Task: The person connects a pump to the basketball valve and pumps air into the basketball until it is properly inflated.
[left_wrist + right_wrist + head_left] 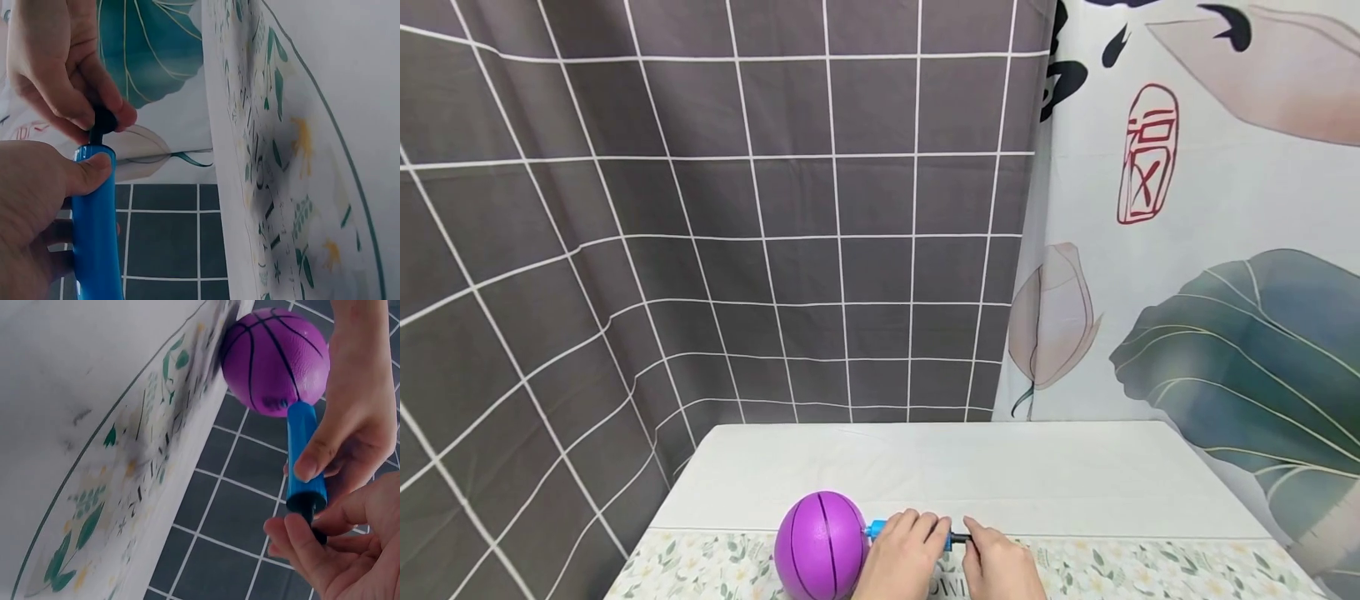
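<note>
A purple ball with black basketball lines [820, 546] sits on the table, left of both hands. From its right side a blue hand pump [299, 428] extends, its front end right at the ball's surface. My left hand [904, 557] grips the pump's blue barrel, thumb laid along it and fingers wrapped underneath. At the other end, my right hand [1006, 567] pinches the black pump handle [105, 119] between thumb and fingers. Only a short black stretch shows between handle and barrel in the left wrist view. The joint between pump and ball is hidden.
Under the hands lies a white table [760, 467] with a floral-printed mat [1120, 571] along its near part. Behind and to the left hangs a dark grey curtain with white grid lines [797, 275]. A white leaf-printed curtain [1090, 333] hangs at the right.
</note>
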Demonstrator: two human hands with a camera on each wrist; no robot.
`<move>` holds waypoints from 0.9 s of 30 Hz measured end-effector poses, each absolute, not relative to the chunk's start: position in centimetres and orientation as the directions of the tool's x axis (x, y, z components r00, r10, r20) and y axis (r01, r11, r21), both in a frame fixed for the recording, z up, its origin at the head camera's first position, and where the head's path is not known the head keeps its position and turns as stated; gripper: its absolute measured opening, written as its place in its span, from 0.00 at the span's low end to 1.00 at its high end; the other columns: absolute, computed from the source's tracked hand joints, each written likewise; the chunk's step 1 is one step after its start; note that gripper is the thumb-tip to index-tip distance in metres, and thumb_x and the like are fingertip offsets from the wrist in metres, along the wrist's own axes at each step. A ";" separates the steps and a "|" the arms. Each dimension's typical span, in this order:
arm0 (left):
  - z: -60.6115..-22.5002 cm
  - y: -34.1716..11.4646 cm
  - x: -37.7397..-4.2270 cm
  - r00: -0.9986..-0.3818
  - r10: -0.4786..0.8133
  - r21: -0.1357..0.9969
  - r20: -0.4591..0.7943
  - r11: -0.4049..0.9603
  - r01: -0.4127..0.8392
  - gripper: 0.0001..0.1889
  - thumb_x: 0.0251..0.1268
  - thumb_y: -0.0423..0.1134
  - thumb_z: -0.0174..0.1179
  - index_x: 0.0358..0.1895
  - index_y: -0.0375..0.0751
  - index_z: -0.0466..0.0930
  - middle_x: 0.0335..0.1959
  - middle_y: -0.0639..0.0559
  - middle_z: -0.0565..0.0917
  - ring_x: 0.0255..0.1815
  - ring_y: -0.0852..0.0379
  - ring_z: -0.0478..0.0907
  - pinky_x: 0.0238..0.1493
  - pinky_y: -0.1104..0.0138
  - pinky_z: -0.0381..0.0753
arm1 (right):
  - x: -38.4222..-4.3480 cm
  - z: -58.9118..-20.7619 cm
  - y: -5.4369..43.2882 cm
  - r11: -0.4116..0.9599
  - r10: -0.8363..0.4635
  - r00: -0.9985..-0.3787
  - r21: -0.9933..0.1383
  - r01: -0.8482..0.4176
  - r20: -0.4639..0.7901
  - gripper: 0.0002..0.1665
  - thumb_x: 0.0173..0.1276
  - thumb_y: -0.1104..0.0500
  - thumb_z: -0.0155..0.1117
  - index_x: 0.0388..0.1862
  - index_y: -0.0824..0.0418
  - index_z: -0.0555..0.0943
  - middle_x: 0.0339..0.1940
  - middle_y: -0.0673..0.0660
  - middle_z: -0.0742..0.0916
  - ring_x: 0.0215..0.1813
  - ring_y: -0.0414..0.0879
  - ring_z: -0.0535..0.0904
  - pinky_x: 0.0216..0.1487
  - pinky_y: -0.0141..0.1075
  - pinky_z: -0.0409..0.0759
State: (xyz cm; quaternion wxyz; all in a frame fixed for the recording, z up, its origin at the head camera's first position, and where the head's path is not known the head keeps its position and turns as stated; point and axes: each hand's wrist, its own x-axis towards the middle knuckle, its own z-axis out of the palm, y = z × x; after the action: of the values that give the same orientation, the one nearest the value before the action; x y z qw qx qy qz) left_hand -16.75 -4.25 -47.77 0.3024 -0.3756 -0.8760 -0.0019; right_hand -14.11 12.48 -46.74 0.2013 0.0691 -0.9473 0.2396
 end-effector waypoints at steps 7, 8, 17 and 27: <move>-47.7 -4.2 -16.7 -0.525 0.662 -0.229 0.535 0.712 0.664 0.18 0.61 0.41 0.71 0.54 0.47 0.85 0.45 0.58 0.84 0.44 0.62 0.78 0.50 0.69 0.82 | -14.3 -47.0 12.7 0.859 -0.065 -0.895 -0.433 -0.275 0.441 0.14 0.60 0.68 0.68 0.46 0.68 0.87 0.23 0.49 0.85 0.19 0.35 0.75 0.21 0.29 0.75; -47.7 -4.2 -16.8 -0.524 0.661 -0.227 0.536 0.711 0.665 0.17 0.61 0.41 0.71 0.54 0.47 0.85 0.45 0.58 0.84 0.44 0.62 0.78 0.50 0.69 0.82 | -14.3 -47.0 12.8 0.856 -0.061 -0.896 -0.438 -0.274 0.440 0.14 0.61 0.68 0.68 0.46 0.68 0.87 0.24 0.49 0.86 0.20 0.35 0.76 0.22 0.29 0.76; -47.2 -4.9 -16.9 -0.613 0.630 -0.182 0.477 0.753 0.632 0.28 0.58 0.53 0.72 0.62 0.51 0.80 0.53 0.60 0.82 0.55 0.61 0.77 0.61 0.60 0.78 | -14.9 -46.4 13.7 0.798 -0.009 -0.945 -0.567 -0.203 0.326 0.14 0.65 0.66 0.68 0.49 0.66 0.87 0.32 0.52 0.90 0.27 0.37 0.82 0.27 0.28 0.81; -45.8 -8.2 -16.5 -0.716 0.523 -0.112 0.462 0.835 0.538 0.34 0.58 0.62 0.68 0.65 0.49 0.78 0.61 0.55 0.81 0.62 0.53 0.75 0.68 0.48 0.72 | -15.5 -46.3 14.5 0.779 0.021 -0.958 -0.606 -0.162 0.285 0.14 0.64 0.66 0.68 0.49 0.67 0.87 0.34 0.54 0.91 0.27 0.38 0.82 0.27 0.29 0.82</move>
State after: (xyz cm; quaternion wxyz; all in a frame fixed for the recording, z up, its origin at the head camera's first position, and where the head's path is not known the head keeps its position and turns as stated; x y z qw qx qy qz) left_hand -16.46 -8.18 -45.80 0.2446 -0.2866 -0.9262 -0.0151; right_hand -15.54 14.49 -46.26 0.1392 0.0378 -0.9328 0.3303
